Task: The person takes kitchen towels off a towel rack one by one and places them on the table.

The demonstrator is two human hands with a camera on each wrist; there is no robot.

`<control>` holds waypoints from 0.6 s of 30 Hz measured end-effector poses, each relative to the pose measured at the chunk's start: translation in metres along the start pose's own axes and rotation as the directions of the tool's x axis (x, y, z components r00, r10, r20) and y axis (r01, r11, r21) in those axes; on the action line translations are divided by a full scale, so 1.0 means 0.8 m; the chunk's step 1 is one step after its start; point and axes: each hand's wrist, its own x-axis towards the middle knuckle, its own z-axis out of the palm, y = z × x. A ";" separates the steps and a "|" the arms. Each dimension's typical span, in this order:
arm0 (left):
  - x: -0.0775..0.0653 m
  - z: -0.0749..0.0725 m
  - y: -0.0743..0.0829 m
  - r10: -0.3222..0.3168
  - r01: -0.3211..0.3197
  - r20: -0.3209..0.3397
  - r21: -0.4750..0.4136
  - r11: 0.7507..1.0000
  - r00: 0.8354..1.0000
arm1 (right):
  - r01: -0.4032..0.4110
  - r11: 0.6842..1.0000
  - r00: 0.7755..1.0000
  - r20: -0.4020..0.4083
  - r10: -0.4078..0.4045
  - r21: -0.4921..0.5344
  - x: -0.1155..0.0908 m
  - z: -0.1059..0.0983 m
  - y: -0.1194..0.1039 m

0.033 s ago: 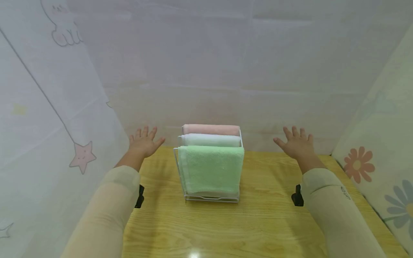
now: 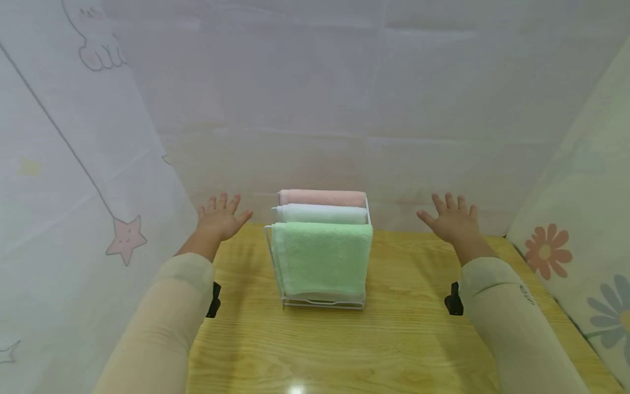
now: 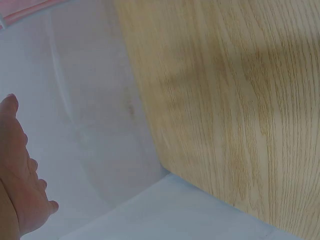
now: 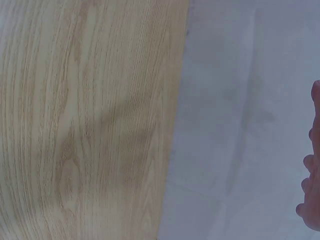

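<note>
A white wire rack (image 2: 322,306) stands upright on the wooden table in the head view. Over its front hangs a folded green towel (image 2: 325,257), with a white towel (image 2: 322,213) behind it and a pink towel (image 2: 322,197) at the back. My left hand (image 2: 219,221) is held out to the left of the rack, fingers spread, touching nothing. To the rack's right, my right hand (image 2: 453,220) is likewise stretched out with spread fingers and holds nothing. The left wrist view catches part of the left hand (image 3: 22,175); a sliver of the right hand (image 4: 312,175) shows in the right wrist view.
The wooden table (image 2: 315,350) ends at a pale cloth backdrop (image 2: 315,109) behind the rack. Printed cloth walls flank it, with a pink star (image 2: 127,239) on the left and a red flower (image 2: 547,251) on the right. Black wrist mounts (image 2: 214,300) sit below both cuffs.
</note>
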 end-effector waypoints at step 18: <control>-0.010 0.015 -0.008 0.106 -0.117 -0.090 -0.135 0.984 0.990 | 0.177 0.980 0.967 -0.202 -0.156 0.091 -0.012 -0.024 -0.043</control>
